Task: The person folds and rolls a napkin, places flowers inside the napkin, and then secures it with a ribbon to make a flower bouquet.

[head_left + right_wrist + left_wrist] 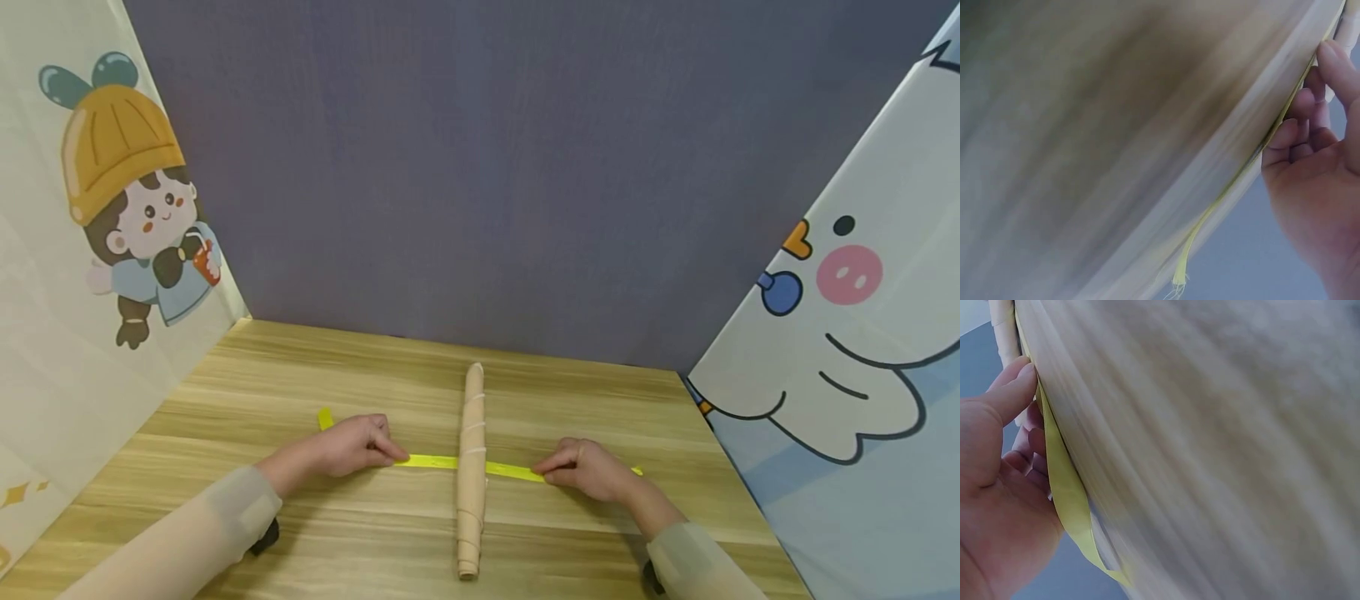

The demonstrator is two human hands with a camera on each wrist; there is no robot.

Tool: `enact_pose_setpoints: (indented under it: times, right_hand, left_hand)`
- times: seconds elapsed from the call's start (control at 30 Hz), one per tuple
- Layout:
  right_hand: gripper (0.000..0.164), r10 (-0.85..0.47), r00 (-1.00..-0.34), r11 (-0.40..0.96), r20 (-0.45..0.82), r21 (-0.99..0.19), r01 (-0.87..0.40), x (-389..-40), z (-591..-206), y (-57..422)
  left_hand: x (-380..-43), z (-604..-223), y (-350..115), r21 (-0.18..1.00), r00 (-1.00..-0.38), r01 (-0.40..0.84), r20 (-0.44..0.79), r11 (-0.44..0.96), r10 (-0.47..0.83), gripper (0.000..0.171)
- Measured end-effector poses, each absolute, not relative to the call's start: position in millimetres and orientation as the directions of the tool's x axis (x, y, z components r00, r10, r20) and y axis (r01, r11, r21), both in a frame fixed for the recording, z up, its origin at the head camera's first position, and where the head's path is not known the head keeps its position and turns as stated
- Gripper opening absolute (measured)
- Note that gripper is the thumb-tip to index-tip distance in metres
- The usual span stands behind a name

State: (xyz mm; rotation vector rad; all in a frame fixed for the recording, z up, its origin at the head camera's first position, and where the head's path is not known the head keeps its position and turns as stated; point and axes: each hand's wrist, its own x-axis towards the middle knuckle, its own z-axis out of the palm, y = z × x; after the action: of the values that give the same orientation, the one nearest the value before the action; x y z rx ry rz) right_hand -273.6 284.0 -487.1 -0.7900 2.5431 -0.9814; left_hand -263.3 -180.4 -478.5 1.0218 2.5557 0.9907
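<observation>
A beige rolled-up sheet lies lengthwise on the wooden table, its wrapped edges showing as slanting lines. A flat yellow ribbon runs crosswise beneath it and comes out on both sides. Left of the roll, my left hand pinches the ribbon between thumb and fingertips, close over the tabletop. On the other side my right hand pinches it the same way. The left wrist view has the ribbon hanging in a loose curve past the palm. Its frayed end shows below the hand in the right wrist view.
The wood-grain table meets a dark grey-purple panel at the back. A cartoon-printed cloth stands along the left side, and another printed cloth along the right.
</observation>
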Motion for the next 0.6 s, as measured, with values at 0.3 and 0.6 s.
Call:
enact_pose_setpoints:
  times: [0.3, 0.6]
  right_hand:
    - [0.019, -0.576, -0.815, 0.634, -0.068, -0.667, -0.392, -272.7, -485.1, 286.4]
    - [0.018, -0.568, -0.822, 0.638, -0.041, -0.652, -0.409, -273.2, -483.2, 288.9]
  left_hand:
    - [-264.2, -478.5, -182.9, 0.648, -0.743, 0.533, 0.052, 0.543, 0.667, 0.019]
    - [-264.9, -476.1, -182.2, 0.612, -0.746, 0.561, 0.082, 0.558, 0.661, 0.018]
